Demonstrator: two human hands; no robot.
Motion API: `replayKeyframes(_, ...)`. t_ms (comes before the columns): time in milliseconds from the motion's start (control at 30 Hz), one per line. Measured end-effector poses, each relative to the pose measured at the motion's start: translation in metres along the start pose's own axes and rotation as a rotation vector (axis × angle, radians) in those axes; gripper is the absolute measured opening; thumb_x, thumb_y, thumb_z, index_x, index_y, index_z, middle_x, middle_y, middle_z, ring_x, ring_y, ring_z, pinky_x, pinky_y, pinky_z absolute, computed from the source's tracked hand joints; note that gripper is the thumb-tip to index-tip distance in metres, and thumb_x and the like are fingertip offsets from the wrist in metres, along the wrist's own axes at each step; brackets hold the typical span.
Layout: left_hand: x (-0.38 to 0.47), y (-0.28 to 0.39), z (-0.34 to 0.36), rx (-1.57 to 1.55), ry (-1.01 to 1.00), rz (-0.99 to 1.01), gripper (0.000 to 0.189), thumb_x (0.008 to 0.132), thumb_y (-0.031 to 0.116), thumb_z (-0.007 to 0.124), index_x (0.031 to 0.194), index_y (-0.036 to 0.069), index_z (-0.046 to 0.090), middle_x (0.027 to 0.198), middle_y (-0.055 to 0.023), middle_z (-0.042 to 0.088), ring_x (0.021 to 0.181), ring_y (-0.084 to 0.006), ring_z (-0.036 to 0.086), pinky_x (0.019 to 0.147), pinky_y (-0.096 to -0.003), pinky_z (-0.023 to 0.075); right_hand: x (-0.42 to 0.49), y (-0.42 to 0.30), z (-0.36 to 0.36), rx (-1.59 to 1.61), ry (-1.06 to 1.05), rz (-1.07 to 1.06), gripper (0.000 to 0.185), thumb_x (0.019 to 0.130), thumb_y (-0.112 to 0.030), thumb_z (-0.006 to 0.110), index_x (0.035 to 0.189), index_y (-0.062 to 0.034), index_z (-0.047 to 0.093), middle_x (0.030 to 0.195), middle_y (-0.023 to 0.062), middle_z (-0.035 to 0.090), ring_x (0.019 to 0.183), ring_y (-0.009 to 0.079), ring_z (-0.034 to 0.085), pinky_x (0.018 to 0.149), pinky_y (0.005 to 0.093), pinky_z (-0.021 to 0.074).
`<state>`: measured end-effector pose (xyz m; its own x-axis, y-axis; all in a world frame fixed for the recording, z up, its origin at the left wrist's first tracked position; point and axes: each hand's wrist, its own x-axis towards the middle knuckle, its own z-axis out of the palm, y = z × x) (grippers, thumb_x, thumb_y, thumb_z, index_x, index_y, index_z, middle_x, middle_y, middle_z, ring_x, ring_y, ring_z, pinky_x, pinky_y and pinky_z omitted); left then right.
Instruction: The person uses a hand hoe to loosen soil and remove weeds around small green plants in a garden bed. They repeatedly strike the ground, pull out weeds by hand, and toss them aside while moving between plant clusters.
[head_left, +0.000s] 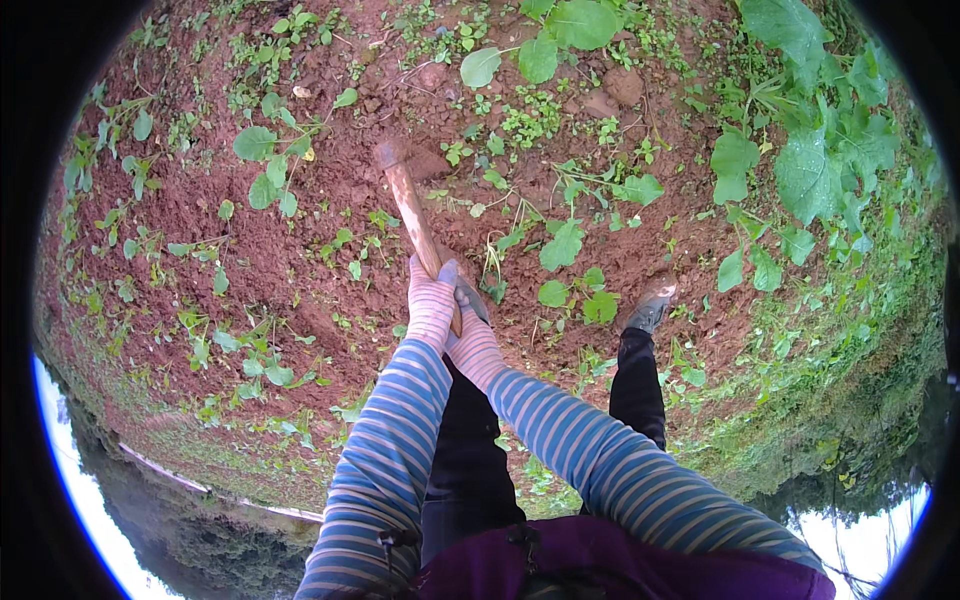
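My left hand (430, 300), in a striped knit glove, is closed around the wooden handle (409, 202) of a hoe-like tool. Close beside it, my right hand (471, 337), gloved alike, grips the handle's lower end. The handle slants up and to the left from my hands. At its far end a soil-coated head (420, 161) lies at the red soil (330, 180), its edges blurred and hard to tell from the earth. Small leafy seedlings stand on both sides of the tool. My gloved fingers are partly hidden behind the handle.
Young broad-leaved plants (562, 244) grow just right of the tool, and larger ones (810, 165) at the upper right. A leafy seedling (274, 161) stands to the left. My muddy shoe (651, 304) rests on the soil at the right; the other is partly behind my hands.
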<state>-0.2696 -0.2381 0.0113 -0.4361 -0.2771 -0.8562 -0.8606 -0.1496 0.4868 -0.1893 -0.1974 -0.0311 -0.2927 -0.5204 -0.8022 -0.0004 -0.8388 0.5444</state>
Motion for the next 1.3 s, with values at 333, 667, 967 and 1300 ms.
replayKeyframes(333,0.022,0.022,-0.012,-0.113,0.062,0.312,0.044,0.093,0.011,0.063,0.13,0.004,0.041,0.076,-0.0016,0.052,0.056,-0.0073,0.045,0.048,-0.0243,0.0396,0.057,-0.014,-0.044,-1.729,-0.071,-0.51,0.04,0.093,-0.032,0.059,0.122,-0.0049,0.054,0.102,0.0219,0.065,0.094,0.0375,0.062,0.084,0.0456,0.0527)
replayKeyframes(667,-0.003,-0.013,-0.012,0.236,0.091,-0.017,0.06,0.088,0.015,0.068,0.14,0.003,0.038,0.083,-0.0101,0.061,0.062,-0.0167,0.056,0.055,-0.03,0.0494,-0.024,0.003,-0.022,-0.6,-0.17,-0.212,0.026,0.107,-0.024,0.041,0.124,-0.0091,0.056,0.114,0.0052,0.063,0.106,0.0142,0.057,0.099,0.0276,0.0465)
replayKeyframes(967,0.01,0.025,0.027,0.267,-0.003,-0.007,0.036,0.094,0.011,0.062,0.124,0.009,0.043,0.067,-0.0004,0.048,0.047,-0.0105,0.046,0.041,-0.0264,0.0413,0.005,-0.009,0.011,-0.459,0.051,-0.242,0.025,0.102,-0.029,0.055,0.116,-0.0083,0.06,0.103,0.0079,0.068,0.097,0.0201,0.063,0.09,0.0356,0.0534)
replayKeyframes(1300,-0.027,0.035,0.049,0.155,0.004,0.251,0.054,0.09,0.013,0.068,0.136,0.002,0.041,0.088,-0.0117,0.062,0.065,-0.0203,0.06,0.058,-0.0322,0.051,-0.059,-0.017,0.045,-0.609,-0.086,-0.398,0.028,0.099,-0.031,0.06,0.116,-0.0084,0.06,0.102,0.0073,0.068,0.096,0.0212,0.064,0.089,0.0364,0.055)
